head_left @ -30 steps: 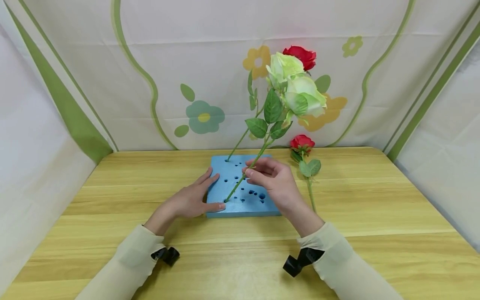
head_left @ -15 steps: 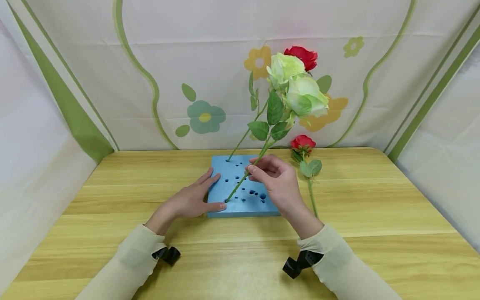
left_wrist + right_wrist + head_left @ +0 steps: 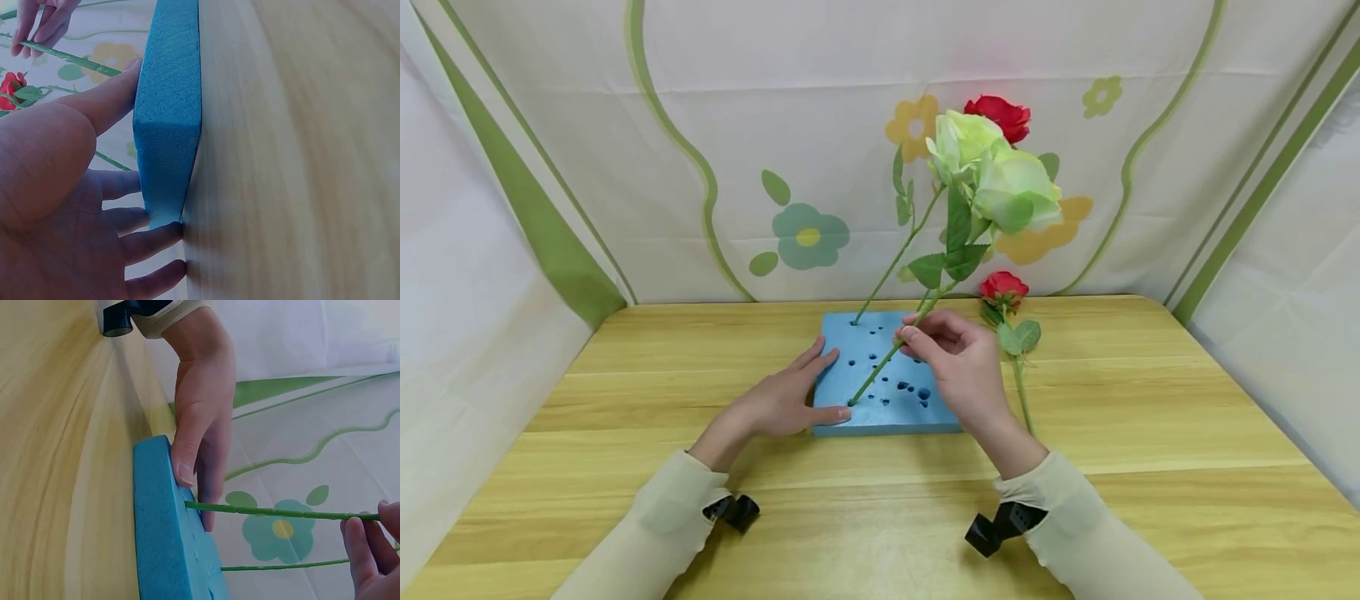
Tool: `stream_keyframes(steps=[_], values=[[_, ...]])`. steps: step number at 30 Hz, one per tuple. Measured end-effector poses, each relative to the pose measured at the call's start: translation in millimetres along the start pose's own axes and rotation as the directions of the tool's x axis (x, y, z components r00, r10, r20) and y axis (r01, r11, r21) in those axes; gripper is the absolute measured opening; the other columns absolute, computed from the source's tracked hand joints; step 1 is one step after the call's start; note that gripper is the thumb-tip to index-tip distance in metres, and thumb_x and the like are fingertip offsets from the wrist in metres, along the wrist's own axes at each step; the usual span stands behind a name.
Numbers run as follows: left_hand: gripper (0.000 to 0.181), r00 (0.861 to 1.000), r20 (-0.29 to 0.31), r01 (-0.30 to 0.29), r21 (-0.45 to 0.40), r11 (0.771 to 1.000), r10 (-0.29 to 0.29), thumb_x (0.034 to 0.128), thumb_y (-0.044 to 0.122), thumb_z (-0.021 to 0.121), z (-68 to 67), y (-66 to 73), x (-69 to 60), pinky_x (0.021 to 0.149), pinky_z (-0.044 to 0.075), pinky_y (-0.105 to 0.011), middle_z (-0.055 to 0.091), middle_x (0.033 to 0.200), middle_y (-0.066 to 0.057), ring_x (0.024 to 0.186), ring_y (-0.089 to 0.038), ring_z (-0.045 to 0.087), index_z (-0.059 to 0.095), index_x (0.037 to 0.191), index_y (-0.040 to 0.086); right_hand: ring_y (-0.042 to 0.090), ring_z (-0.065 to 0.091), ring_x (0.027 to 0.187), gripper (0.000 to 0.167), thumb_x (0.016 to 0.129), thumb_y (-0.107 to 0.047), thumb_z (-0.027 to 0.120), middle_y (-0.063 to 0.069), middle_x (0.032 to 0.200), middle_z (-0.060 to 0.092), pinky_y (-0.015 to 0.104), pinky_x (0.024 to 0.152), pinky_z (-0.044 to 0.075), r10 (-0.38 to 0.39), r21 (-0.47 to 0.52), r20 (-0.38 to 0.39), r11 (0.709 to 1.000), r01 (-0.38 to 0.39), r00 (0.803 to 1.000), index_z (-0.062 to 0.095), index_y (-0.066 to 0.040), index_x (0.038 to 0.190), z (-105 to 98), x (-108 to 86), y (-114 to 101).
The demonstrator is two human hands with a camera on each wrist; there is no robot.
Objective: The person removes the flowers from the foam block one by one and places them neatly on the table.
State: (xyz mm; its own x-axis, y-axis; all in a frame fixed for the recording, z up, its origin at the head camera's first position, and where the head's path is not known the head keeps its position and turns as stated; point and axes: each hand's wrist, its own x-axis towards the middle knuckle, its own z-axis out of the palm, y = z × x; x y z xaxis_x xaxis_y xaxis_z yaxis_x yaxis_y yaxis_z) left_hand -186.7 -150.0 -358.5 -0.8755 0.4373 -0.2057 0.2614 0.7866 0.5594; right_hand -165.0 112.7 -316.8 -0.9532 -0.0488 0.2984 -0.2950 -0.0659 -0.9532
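Note:
A blue foam block (image 3: 833, 387) with several holes lies flat on the table. My left hand (image 3: 782, 402) rests at its left side, fingers spread along the edge and thumb on the front left corner. My right hand (image 3: 966, 358) pinches the green stem (image 3: 269, 512) of a pale green-white rose (image 3: 1017, 187) between thumb and fingers. That stem's lower end sits in the front left hole, and it leans to the right. A second thin stem (image 3: 891, 265) rises from the back left hole. Overlapping blooms hide which flower it bears.
A red rose (image 3: 998, 117) shows behind the pale blooms. Another red rose (image 3: 1003, 287) lies on the wooden table (image 3: 1150, 400), right of the block, its stem partly behind the right forearm. A printed cloth (image 3: 737, 150) hangs behind the table.
The held pale rose has tilted and turned slightly to the right, its leaves shifting with it. My right hand has moved slightly right along with the stem. My left hand stays put.

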Motion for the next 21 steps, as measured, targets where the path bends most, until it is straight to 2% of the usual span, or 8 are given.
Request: stream_keyframes(steps=[3,6,13,21], values=[[0.102,1.0,0.004,-0.005,-0.004,1.0,0.005,0.0972,0.062,0.069,0.0,-0.9,-0.1,0.126,0.03,-0.066,-0.004,0.181,-0.007,0.164,-0.044,0.018,0.015,0.173,0.02,0.013,0.079,0.092,0.016,0.099,-0.002,0.072,0.001,0.099,0.079,0.033,0.088,0.065,-0.033,0.016,-0.013,0.999,0.034,0.999,0.07,0.01,0.11,-3.5,1.3,-1.0],[0.101,1.0,0.004,-0.01,-0.001,1.0,0.01,0.0975,0.062,0.069,0.2,-1.7,0.1,0.125,0.03,-0.066,-0.004,0.181,-0.007,0.164,-0.044,0.018,0.015,0.173,0.02,0.014,0.079,0.092,0.016,0.099,0.001,0.071,0.0,0.099,0.078,0.034,0.087,0.065,-0.055,0.037,-0.018,0.998,0.055,0.998,0.068,0.011,0.112,-7.4,2.4,-1.7],[0.101,1.0,0.006,-0.018,0.0,1.0,0.018,0.0978,0.062,0.068,0.7,-3.3,0.2,0.125,0.03,-0.066,-0.004,0.181,-0.008,0.164,-0.044,0.018,0.015,0.173,0.02,0.014,0.079,0.092,0.021,0.101,0.001,0.068,0.0,0.098,0.078,0.034,0.088,0.065,-0.033,0.039,-0.041,0.999,0.034,0.999,0.063,0.013,0.119,-15.0,4.1,-4.2],[0.101,1.0,0.008,-0.024,-0.001,1.0,0.024,0.0977,0.062,0.068,-0.7,-5.1,0.0,0.125,0.03,-0.067,-0.003,0.181,-0.008,0.164,-0.044,0.017,0.016,0.173,0.019,0.018,0.078,0.096,0.017,0.106,-0.004,0.063,0.001,0.1,0.077,0.036,0.089,0.065,-0.029,0.003,-0.084,1.0,0.03,0.996,0.063,0.008,0.118,-24.7,8.8,-4.6]])
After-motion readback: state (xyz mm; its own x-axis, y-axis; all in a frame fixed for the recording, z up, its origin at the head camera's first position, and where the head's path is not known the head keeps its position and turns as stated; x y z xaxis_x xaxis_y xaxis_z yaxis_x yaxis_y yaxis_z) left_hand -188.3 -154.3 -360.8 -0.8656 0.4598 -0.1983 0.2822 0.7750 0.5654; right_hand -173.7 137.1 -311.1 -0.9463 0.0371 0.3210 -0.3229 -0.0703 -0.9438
